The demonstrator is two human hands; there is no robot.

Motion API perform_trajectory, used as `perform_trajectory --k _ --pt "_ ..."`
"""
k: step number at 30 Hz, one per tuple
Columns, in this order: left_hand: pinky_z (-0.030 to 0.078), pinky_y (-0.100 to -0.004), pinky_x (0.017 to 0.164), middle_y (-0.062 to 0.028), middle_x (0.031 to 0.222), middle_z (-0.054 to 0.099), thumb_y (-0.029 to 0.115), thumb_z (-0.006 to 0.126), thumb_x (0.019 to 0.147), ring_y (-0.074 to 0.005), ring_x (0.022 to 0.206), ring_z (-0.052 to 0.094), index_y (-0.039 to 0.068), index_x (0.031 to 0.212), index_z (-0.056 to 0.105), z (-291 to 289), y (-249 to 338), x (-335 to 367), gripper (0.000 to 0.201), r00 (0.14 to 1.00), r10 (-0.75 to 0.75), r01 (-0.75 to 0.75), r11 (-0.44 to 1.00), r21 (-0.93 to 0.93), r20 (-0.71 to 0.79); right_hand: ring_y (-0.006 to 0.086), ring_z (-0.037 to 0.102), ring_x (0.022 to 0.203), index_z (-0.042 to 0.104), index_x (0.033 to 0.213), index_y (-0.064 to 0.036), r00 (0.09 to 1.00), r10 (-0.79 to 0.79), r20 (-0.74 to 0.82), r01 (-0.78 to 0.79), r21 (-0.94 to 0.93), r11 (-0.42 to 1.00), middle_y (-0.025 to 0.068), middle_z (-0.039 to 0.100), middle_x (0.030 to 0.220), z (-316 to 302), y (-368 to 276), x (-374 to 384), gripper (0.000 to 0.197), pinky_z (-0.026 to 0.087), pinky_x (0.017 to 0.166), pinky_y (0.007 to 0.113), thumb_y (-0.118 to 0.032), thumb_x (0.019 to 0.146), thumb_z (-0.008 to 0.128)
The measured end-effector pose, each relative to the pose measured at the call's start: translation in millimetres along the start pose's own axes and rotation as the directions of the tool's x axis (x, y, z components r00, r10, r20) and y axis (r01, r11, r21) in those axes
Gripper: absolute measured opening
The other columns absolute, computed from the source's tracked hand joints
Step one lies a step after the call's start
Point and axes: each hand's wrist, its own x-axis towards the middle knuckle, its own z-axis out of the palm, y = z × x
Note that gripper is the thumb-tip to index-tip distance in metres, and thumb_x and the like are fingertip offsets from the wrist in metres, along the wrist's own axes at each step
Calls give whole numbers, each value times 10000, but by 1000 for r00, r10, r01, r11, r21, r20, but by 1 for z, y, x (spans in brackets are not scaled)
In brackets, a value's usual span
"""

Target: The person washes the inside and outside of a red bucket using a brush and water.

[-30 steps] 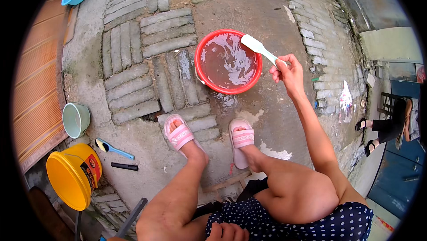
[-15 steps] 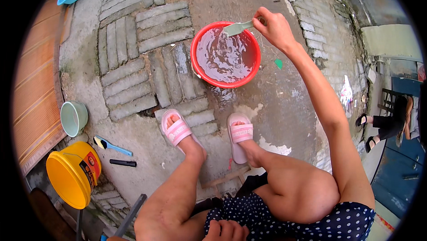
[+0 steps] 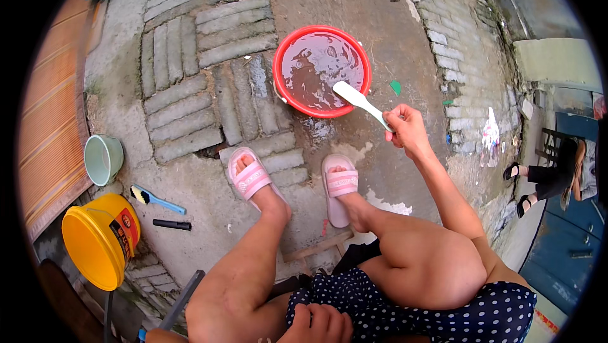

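Note:
My right hand (image 3: 405, 129) is closed round the handle of a pale brush-shaped tool (image 3: 361, 101) with a flat oblong head; no bristles show. The tool's head hangs above the near right rim of a red bucket (image 3: 324, 114). Murky brownish water (image 3: 310, 68) with ripples and glare fills much of the bucket. On the lap, over a dark polka-dot garment (image 3: 380, 305), rests my left hand (image 3: 322, 325), its fingers curled together. Whatever it may hold is hidden.
Left of my pink slippers (image 3: 251, 178) lie a blue-handled brush (image 3: 161, 202) and a black stick-like object (image 3: 171, 224). Beyond them stand a yellow bucket (image 3: 85, 248) and a pale green basin (image 3: 104, 161). A person in dark trousers (image 3: 548, 174) is at far right.
My right hand has drawn back toward me and slightly right. The tool's head has left its spot over the water's far side and come to the near right rim, turned to show its pale flat face.

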Motion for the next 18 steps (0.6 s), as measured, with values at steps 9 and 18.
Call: perform_trajectory --k 9,18 --pt "245 -260 1042 -3 1354 387 360 454 935 -131 1209 369 77 1304 388 2 -2 0 469 1000 7 -7 999 38 8 93 533 471 514 896 -8 883 87 462 -270 348 898 112 630 684 85 7 -14 127 437 411 212 -130 902 547" --pt "233 -257 1054 1 1387 356 343 435 947 -126 1239 347 70 1341 349 -2 -2 5 487 1000 27 -28 997 74 13 69 506 508 602 975 -1 933 -174 314 159 70 985 37 611 655 76 -47 41 169 394 445 212 -139 900 539"
